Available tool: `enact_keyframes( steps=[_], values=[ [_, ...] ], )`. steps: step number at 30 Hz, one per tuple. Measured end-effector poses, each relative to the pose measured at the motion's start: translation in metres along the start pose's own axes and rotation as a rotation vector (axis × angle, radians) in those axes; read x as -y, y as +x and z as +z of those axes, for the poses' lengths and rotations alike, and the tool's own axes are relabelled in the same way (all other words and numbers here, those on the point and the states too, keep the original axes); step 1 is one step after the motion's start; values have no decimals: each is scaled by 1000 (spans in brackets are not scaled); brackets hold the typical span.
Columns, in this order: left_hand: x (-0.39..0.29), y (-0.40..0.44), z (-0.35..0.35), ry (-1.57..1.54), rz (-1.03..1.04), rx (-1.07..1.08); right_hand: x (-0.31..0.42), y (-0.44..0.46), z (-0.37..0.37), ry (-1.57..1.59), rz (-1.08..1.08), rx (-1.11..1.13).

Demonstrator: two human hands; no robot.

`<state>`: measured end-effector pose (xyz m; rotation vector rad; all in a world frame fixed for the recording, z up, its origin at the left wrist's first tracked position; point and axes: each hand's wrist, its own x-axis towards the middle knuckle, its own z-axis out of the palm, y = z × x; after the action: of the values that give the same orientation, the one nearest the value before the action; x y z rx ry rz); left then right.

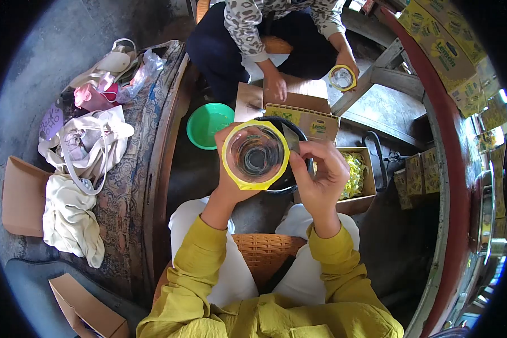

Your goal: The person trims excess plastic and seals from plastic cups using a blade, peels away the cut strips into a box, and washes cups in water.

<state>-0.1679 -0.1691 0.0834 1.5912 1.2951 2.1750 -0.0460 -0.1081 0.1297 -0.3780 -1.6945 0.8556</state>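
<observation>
A clear jar [256,158] with a yellow rim faces the camera, its round opening towards me. My left hand [228,179] is wrapped round its left side. Close to the jar's right edge, my right hand [323,172] pinches a small dark, flat piece [292,139] between thumb and forefinger; what it is I cannot make out. Behind the jar is a black round container [300,132], mostly hidden by the jar and my hands.
Opposite sits a co-worker, whose hand holds another yellow-rimmed jar [342,78] above an open carton [315,121]. A green basin [210,125] lies left of it. At the right, a box of yellow wrappers [352,179] stands near a wooden frame [372,79]. Bags [87,141] lie left.
</observation>
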Motion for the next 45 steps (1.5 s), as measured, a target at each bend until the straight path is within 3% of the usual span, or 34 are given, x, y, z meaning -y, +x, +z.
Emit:
enact_keyframes(
  steps=[3, 9, 18, 24, 27, 33, 45],
  values=[
    [-7, 3, -2, 113, -18, 15, 4, -2, 0, 10, -19, -31],
    [-7, 1, -4, 27, -152, 52, 1, -3, 0, -2, -19, -34],
    [-2, -1, -2, 135, -56, 35, 1, 1, -2, -100, -36, -31],
    [0, -3, -6, 25, -52, 112, 3, 2, -2, -78, -62, -43],
    [-1, -2, -3, -68, -52, 43, 5, 0, -4, -95, -77, -31],
    [-2, -2, -3, 34, 16, 82, 7, -3, -2, -96, -89, -62],
    [1, -6, -2, -71, -72, 97, 11, -3, -3, -216, -170, -80]
  ],
)
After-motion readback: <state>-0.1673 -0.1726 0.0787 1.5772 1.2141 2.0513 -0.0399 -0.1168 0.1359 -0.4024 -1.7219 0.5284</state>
